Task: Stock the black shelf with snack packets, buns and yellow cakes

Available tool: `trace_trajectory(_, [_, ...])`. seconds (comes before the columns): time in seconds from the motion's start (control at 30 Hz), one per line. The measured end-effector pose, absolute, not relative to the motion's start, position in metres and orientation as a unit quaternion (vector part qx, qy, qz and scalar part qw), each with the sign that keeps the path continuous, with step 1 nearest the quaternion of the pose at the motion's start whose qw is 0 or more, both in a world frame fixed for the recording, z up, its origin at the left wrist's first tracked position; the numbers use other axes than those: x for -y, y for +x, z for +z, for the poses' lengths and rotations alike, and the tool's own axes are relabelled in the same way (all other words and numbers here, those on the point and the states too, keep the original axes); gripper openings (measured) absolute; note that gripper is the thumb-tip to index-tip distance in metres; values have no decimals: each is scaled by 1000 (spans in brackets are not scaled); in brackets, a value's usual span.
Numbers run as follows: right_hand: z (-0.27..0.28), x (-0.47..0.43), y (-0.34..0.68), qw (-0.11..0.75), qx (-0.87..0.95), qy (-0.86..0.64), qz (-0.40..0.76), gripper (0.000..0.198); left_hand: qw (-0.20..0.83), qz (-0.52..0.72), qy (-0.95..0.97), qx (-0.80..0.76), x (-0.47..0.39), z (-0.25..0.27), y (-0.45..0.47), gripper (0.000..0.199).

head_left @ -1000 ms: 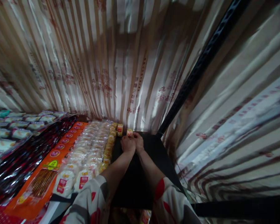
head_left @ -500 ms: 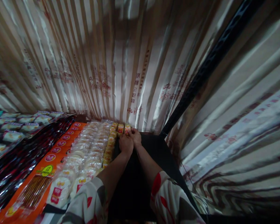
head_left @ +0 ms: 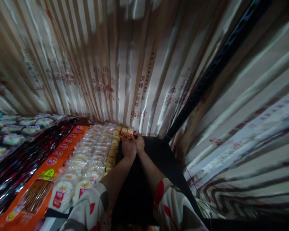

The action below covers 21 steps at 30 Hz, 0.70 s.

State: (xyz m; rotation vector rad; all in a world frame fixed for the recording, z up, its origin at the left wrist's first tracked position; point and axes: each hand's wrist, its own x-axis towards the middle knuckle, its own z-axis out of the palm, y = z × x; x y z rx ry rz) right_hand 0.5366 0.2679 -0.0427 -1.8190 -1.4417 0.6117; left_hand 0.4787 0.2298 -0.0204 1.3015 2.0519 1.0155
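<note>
In the head view both hands are close together at the back of a black shelf board [head_left: 156,166]. My left hand [head_left: 129,148] has curled fingers, and their tips are hidden behind its knuckles. Beside it, my right hand [head_left: 139,141] is closed, its fingertips at a small yellow and red wrapped packet [head_left: 130,132] standing at the back. Another such packet [head_left: 124,131] stands just left of it. A row of yellow packets [head_left: 113,150] runs from there toward me, left of my left hand.
Clear-wrapped round white crackers [head_left: 96,154] lie in rows further left. Beyond them are orange snack bags [head_left: 55,160], dark shiny packets [head_left: 26,157] and white wrapped packs [head_left: 13,139]. A pleated printed curtain [head_left: 125,64] closes the back; a black perforated post [head_left: 202,86] slants at right.
Both hands have shifted very slightly left and stay together. The packet at the right fingertips now stands closer against its neighbour.
</note>
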Motion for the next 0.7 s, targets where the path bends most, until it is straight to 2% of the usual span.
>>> trace_trajectory(0.17, [-39, -244, 544, 378, 549, -712, 222, 20, 285, 354, 450, -769, -201, -4, 487, 28])
trace_trajectory(0.5, [-37, -140, 551, 362, 533, -715, 271, 23, 352, 303, 454, -761, -100, 17, 485, 32])
trace_trajectory(0.7, [-47, -54, 553, 413, 545, -667, 295, 29, 367, 294, 505, -724, -19, 10, 486, 29])
